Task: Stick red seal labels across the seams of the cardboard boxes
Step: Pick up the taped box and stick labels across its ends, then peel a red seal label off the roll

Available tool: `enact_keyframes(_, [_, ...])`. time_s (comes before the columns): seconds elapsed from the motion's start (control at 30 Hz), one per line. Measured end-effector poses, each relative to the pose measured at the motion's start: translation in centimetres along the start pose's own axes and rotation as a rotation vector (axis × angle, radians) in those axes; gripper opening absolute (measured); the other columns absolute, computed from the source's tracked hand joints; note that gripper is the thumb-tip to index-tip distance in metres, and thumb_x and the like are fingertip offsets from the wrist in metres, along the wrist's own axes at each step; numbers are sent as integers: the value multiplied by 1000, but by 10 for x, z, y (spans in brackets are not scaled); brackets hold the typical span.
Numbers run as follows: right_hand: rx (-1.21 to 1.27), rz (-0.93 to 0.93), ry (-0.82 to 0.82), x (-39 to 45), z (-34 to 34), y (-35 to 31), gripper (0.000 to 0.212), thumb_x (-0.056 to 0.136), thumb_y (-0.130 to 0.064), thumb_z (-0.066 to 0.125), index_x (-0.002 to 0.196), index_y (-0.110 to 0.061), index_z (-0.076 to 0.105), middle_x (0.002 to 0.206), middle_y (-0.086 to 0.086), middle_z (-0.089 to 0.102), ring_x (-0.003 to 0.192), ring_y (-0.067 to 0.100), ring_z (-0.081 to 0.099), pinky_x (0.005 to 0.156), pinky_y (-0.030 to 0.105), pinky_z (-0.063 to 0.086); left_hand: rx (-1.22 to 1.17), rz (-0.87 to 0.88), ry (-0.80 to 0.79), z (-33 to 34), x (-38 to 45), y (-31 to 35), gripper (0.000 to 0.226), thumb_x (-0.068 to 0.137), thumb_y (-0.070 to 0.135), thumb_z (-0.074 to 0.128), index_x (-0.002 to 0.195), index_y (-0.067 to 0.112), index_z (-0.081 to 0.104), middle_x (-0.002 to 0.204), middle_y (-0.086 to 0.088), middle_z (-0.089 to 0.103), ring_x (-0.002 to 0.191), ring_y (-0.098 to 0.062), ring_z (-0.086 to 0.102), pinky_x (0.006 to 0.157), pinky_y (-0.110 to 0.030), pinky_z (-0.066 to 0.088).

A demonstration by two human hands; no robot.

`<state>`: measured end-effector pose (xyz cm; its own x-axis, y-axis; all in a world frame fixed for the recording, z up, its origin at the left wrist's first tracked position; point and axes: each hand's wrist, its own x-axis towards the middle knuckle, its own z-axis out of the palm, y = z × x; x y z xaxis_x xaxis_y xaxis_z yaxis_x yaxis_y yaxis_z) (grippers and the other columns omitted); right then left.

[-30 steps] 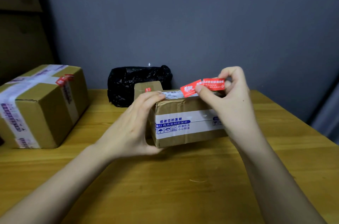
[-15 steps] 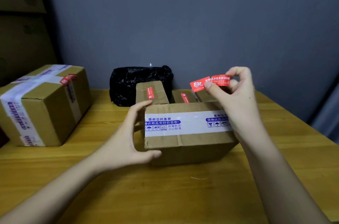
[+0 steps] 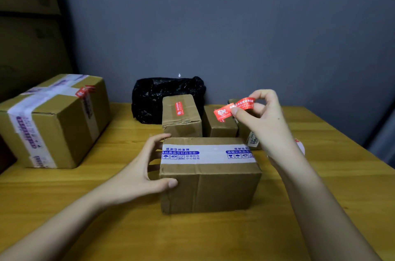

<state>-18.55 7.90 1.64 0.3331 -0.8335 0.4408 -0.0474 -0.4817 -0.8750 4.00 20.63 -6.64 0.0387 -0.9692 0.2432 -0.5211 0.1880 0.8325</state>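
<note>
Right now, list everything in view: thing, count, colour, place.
near box: 1, brown with white tape, table centre
small boxes: 3, brown, behind the near box
large box: 1, brown, red seal on top, table left
red label: 1, held above the boxes
black bag: 1, against the wall
table: 1, wooden
left hand: grips the near box's left end
right hand: pinches the red label
</note>
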Motion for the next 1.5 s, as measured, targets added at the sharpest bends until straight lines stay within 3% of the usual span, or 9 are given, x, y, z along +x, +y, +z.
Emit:
enact_keyframes(0.13, [-71,5,-11,1,5,3,38,73,-40,74,94,-38,42,92,-1,74,97,18,67,94,48,48,-8,-11,-28,-1,0,0,96,63,52,74,140,45,18,136,26,41,125,11,41,94,-1,32])
enact_keyframes(0.23, [-7,20,-38,4,7,4,35,82,-19,73,99,-29,43,94,4,73,96,19,68,94,44,51,-15,-20,-76,-4,1,-3,103,64,52,76,143,48,9,138,32,38,130,9,37,101,-6,32])
enact_keyframes(0.43, [49,35,-67,4,12,4,35,83,-13,71,101,-28,45,91,6,73,94,23,68,90,36,51,130,30,-135,-27,-2,16,116,56,63,80,143,57,3,149,34,18,136,13,21,108,-8,24])
enact_keyframes(0.7, [86,-81,-133,12,20,4,39,86,-8,67,115,-26,48,71,3,68,79,21,66,80,27,50,153,226,179,-25,37,93,40,82,43,68,117,26,60,112,11,63,104,-2,60,89,-18,49])
enact_keyframes(0.93, [26,-146,-142,38,28,-10,39,87,-7,67,118,-25,53,74,-2,71,71,5,63,75,18,49,-17,115,175,-20,101,99,16,84,14,70,100,9,69,85,-4,73,75,-11,66,71,-22,52])
enact_keyframes(1.07, [-39,-143,-139,59,32,-10,42,86,-5,66,123,-23,55,71,-6,69,75,8,63,83,22,48,-72,109,194,-28,122,96,8,85,6,68,83,13,67,63,8,66,61,1,60,61,-15,48])
enact_keyframes(1.17, [-81,-102,-165,77,35,-12,49,87,-4,63,133,-20,50,70,-7,66,78,9,63,81,21,49,-41,151,235,-31,134,96,7,85,1,67,83,7,65,68,-1,66,59,0,60,59,-13,48])
enact_keyframes(1.3, [-72,-8,-200,101,41,-12,63,87,-9,63,142,-19,36,73,-5,66,75,10,63,72,22,42,12,180,291,-35,149,90,8,85,3,67,81,11,66,79,-14,68,72,-16,64,74,-30,54])
enact_keyframes(1.5, [-18,-31,-62,125,53,-11,32,83,-10,66,103,-23,45,77,2,70,68,16,66,73,29,48,-88,129,394,-40,165,85,11,87,7,66,80,15,64,79,-4,65,69,-8,60,62,-15,48])
